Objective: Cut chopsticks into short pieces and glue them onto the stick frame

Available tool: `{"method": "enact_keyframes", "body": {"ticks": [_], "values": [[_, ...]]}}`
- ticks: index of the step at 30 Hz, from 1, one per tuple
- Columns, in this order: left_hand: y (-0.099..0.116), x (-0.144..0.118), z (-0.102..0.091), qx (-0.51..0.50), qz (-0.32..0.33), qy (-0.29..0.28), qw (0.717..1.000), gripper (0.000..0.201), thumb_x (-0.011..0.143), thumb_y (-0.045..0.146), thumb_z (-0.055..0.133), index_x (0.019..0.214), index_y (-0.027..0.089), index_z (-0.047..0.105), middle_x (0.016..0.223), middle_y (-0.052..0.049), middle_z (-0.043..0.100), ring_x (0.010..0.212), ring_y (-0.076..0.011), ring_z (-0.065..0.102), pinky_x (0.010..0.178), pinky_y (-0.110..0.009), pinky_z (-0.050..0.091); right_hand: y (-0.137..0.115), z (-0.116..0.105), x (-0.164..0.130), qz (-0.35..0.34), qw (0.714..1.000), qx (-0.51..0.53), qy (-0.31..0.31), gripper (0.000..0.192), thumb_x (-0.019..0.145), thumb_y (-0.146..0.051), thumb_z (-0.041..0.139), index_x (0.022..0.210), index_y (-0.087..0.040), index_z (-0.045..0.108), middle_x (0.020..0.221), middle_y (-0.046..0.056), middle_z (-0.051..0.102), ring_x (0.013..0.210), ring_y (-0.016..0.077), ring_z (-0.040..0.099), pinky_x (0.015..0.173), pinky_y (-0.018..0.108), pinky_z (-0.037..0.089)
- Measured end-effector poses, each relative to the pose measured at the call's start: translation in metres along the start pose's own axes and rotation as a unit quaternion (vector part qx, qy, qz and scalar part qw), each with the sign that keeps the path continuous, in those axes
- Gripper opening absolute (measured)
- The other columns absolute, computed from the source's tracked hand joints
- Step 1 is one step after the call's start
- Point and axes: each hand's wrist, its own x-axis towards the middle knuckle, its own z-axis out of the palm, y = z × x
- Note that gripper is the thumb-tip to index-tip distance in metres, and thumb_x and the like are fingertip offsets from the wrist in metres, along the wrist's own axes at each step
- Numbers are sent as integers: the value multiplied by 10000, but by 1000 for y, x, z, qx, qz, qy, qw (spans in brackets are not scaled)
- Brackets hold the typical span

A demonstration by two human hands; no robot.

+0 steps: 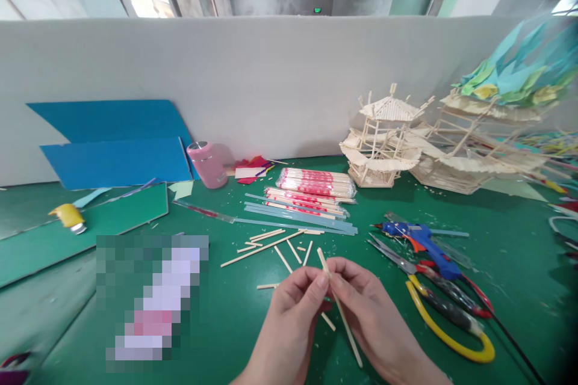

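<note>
One left hand (289,310), one right hand (374,310), fingertips pinched tight on a wooden stick (345,328) over the desk's (226,331) near side, loose sticks (262,248) just beyond, scissors (451,311) right.

No legible text: lit green sign (317,10) too small, red-printed stick packs (316,182) too blurred.

The left hand (295,304) and right hand (372,304) are both bare, with uncovered wrists and bare lower forearms running out of view at the bottom edge. The fingers (347,266) are slender, with softly rounded knuckles, and the thumbs are smooth and blunt-tipped. The backs of both hands look smooth and plain, broadening gently toward the wrists. The nails are too small to make out.
</note>
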Motion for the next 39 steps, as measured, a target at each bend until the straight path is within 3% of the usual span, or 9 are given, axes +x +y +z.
{"method": "enact_keyframes", "body": {"ticks": [10,18,24,27,29,33,36,39], "values": [[1,5,1,-98,-58,-28,993,150,723,253,666,716,132,579,672,-8,549,663,-103,497,668,-223,388,5,0,2,12,999,39,9,174,744,-291,648,776,-153,547,656,-35,499,609,55,423,598,177,341],[0,7,1,-66,-70,-52,994,208,760,316,617,686,144,527,556,21,526,402,-41,398,462,-191,286,8,-5,4,9,1000,19,3,183,764,-338,601,745,-177,516,511,-69,457,392,58,427,425,194,337],[-2,11,5,-75,-79,-52,993,251,737,329,641,663,145,488,506,52,476,357,-5,288,416,-173,173,2,-7,2,-5,999,-28,19,174,775,-341,591,768,-178,527,555,-34,532,504,91,492,513,223,394],[-2,14,6,-62,-77,-53,994,275,728,346,644,645,150,472,510,58,470,352,-2,269,412,-176,165,-10,-20,-6,-39,989,-117,83,168,764,-315,611,860,-189,557,694,-15,566,654,108,523,624,223,412],[-1,15,5,-36,-64,-43,996,273,743,344,628,639,149,468,518,59,468,360,-2,263,416,-177,172,-20,-40,-15,-74,947,-266,164,231,756,-342,608,934,-204,554,794,2,562,738,132,523,670,234,417],[9,19,4,56,-19,-13,998,230,759,327,613,669,149,499,533,52,465,429,-25,303,431,-167,205,-34,-93,-46,-115,779,-558,263,263,805,-378,500,1017,-221,501,957,51,540,879,189,522,771,305,423],[18,25,6,128,22,2,992,217,751,334,618,675,152,527,545,41,472,488,-51,346,454,-166,249,-35,-132,-69,-86,653,-700,276,302,806,-337,432,1080,-218,480,1152,95,462,1007,244,480,684,320,469],[23,31,9,173,52,1,984,225,747,330,618,646,149,527,546,37,466,511,-63,355,479,-173,275,-32,-157,-79,-78,545,-796,253,397,764,-265,424,1141,-147,464,1171,131,460,1063,277,452,844,412,425]]}}
